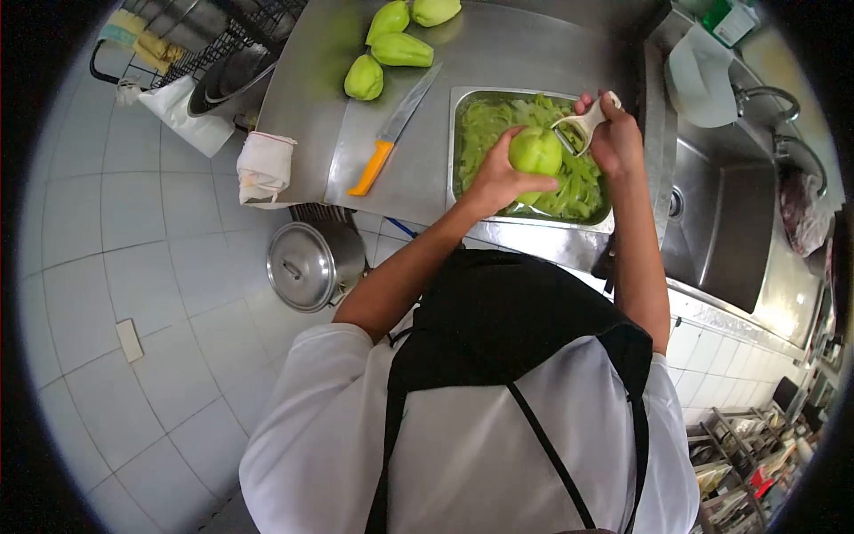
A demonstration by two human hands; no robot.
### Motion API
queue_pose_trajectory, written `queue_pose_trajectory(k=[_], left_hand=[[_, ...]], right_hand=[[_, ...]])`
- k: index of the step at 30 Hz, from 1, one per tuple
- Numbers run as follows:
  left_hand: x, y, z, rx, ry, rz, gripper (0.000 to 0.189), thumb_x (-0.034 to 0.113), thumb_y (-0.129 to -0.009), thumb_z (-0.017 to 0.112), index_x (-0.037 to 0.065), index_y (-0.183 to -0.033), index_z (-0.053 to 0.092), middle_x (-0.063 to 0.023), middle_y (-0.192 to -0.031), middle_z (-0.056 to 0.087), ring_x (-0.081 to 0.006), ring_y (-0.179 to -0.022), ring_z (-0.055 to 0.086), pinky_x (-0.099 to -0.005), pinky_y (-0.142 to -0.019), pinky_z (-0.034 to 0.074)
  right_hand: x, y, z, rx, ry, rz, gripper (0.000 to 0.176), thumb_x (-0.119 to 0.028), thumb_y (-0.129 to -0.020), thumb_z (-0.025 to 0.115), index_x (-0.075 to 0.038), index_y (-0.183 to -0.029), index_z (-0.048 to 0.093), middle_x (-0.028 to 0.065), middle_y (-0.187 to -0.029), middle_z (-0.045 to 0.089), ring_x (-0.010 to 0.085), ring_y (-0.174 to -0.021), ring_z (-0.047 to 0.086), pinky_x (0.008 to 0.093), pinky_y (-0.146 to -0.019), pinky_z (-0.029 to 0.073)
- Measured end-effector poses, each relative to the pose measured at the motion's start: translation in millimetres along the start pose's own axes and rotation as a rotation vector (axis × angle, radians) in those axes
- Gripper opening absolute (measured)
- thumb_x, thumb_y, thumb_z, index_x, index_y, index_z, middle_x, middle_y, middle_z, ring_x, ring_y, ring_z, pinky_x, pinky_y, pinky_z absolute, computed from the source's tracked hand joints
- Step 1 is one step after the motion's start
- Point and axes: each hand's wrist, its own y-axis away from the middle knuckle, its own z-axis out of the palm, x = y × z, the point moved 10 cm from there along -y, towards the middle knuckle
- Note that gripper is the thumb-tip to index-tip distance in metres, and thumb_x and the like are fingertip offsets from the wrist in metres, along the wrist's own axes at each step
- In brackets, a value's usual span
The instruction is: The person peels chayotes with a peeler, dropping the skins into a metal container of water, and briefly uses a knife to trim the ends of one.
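Over a metal tray (pixel 455 107) filled with green shreds or peelings (pixel 578 189), my left hand (pixel 501 181) grips a round pale-green chayote (pixel 535 151). Its fingers and thumb wrap the near and left sides. My right hand (pixel 616 142) is closed around a white-handled peeler (pixel 594 117), the blade right beside the chayote's right side. To the left of the tray lies a knife (pixel 384 142) with an orange handle, its tip pointing away from me. Several whole chayotes (pixel 402 50) rest on the steel counter beyond the knife.
A steel sink (pixel 721 214) with taps (pixel 769 92) and a white plastic container (pixel 703 78) is on the right. A folded cloth (pixel 266 165) hangs at the counter's left corner. Below it stands a lidded metal pot (pixel 301 265) on the tiled floor.
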Motion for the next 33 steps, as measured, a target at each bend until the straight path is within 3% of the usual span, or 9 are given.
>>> queue_pose_trajectory(k=[3,6,8,10,16,21,27,33], left_hand=[[-10.1,-1.3,13.9,-0.145,0.341,-0.084,0.080,0.006,-0.068,0.083,0.000,-0.137,0.042,-0.0095,-0.119,0.060,-0.0198,-0.106,0.060,-0.0338,-0.094,0.048],[-5.6,4.9,30.3,-0.244,0.583,-0.183,0.072,0.001,-0.068,0.080,0.000,-0.132,0.047,-0.0084,-0.114,0.061,-0.0179,-0.101,0.062,-0.0332,-0.088,0.051],[-10.4,6.3,35.9,-0.249,0.629,-0.222,0.067,-0.002,-0.069,0.079,0.000,-0.128,0.049,-0.0078,-0.111,0.062,-0.0171,-0.099,0.062,-0.0337,-0.086,0.052],[-14.9,4.1,34.9,-0.244,0.584,-0.221,0.067,-0.002,-0.067,0.080,0.001,-0.127,0.050,-0.0080,-0.109,0.063,-0.0174,-0.098,0.063,-0.0330,-0.085,0.052],[-14.7,-5.7,27.5,-0.153,0.262,-0.162,0.071,0.003,-0.061,0.082,-0.002,-0.125,0.053,-0.0087,-0.106,0.065,-0.0188,-0.094,0.063,-0.0302,-0.085,0.051],[-13.6,-11.7,22.1,-0.143,0.075,-0.094,0.066,0.007,-0.060,0.082,-0.003,-0.120,0.057,-0.0088,-0.104,0.066,-0.0187,-0.093,0.063,-0.0292,-0.085,0.049],[-12.7,-0.5,17.1,-0.148,-0.108,-0.118,0.062,0.006,-0.062,0.081,-0.002,-0.119,0.058,-0.0071,-0.104,0.066,-0.0172,-0.093,0.063,-0.0287,-0.086,0.049],[-29.8,-2.9,3.8,-0.099,-0.086,-0.096,0.067,0.007,-0.061,0.081,-0.001,-0.122,0.056,-0.0071,-0.103,0.066,-0.0167,-0.092,0.062,-0.0288,-0.084,0.049]], right_hand=[[9.4,0.6,-10.1,0.002,-0.052,0.109,0.019,-0.022,-0.104,0.040,-0.003,-0.106,0.046,0.0162,-0.100,0.059,0.0284,-0.089,0.062,0.0600,-0.089,0.054],[17.0,0.9,-6.3,-0.062,-0.143,0.210,0.019,-0.022,-0.104,0.040,-0.004,-0.105,0.046,0.0154,-0.099,0.059,0.0282,-0.088,0.062,0.0595,-0.090,0.053],[10.2,5.7,2.9,-0.047,-0.072,0.140,0.017,-0.021,-0.104,0.042,-0.004,-0.106,0.046,0.0142,-0.094,0.058,0.0263,-0.085,0.062,0.0538,-0.083,0.057],[-3.5,11.2,16.5,-0.017,0.036,0.033,0.018,-0.020,-0.104,0.043,-0.004,-0.109,0.046,0.0137,-0.091,0.058,0.0248,-0.083,0.062,0.0495,-0.078,0.059],[-11.9,54.9,89.0,-0.196,0.367,-0.074,0.023,-0.023,-0.103,0.048,-0.005,-0.118,0.045,0.0107,-0.084,0.058,0.0220,-0.071,0.061,0.0418,-0.070,0.058],[-0.5,55.9,87.1,-0.204,0.434,-0.126,0.019,-0.020,-0.101,0.050,-0.005,-0.113,0.046,0.0092,-0.082,0.058,0.0198,-0.065,0.061,0.0369,-0.062,0.058],[-7.2,42.2,70.8,-0.130,0.552,-0.224,0.018,-0.019,-0.101,0.050,-0.003,-0.105,0.044,0.0097,-0.081,0.056,0.0198,-0.066,0.061,0.0400,-0.063,0.059],[13.9,17.7,38.5,-0.037,0.365,-0.167,0.016,-0.017,-0.102,0.049,-0.001,-0.102,0.044,0.0110,-0.080,0.056,0.0206,-0.063,0.061,0.0414,-0.060,0.060]])
